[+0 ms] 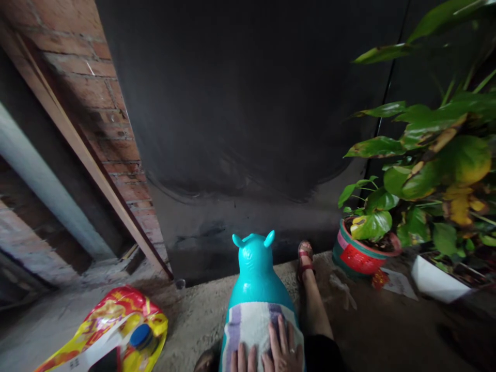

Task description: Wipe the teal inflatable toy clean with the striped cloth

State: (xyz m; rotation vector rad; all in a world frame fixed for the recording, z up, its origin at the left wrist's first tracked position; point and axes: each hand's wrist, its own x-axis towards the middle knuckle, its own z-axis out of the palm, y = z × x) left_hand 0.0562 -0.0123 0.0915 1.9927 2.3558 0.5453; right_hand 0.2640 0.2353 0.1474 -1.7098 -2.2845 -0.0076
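Note:
A turquoise inflatable animal toy [256, 271] with two small ears stands on the concrete floor in front of me. A striped white and purple cloth [251, 325] lies over its back. My right hand [282, 349], with a ring on one finger, lies flat on the cloth, fingers spread. Only the fingertips of my left hand [243, 359] show at the bottom edge, resting on the cloth beside the right hand. Neither hand grips anything. My right leg with a red sandal [305, 256] stretches out to the right of the toy.
A yellow and red plastic bag [112, 325] with a blue-capped bottle [141, 337] lies at lower left. Potted plants stand at right: a red and green pot [358, 256] and a white pot [436, 281]. A dark wall lies ahead, a brick wall [101, 98] at left.

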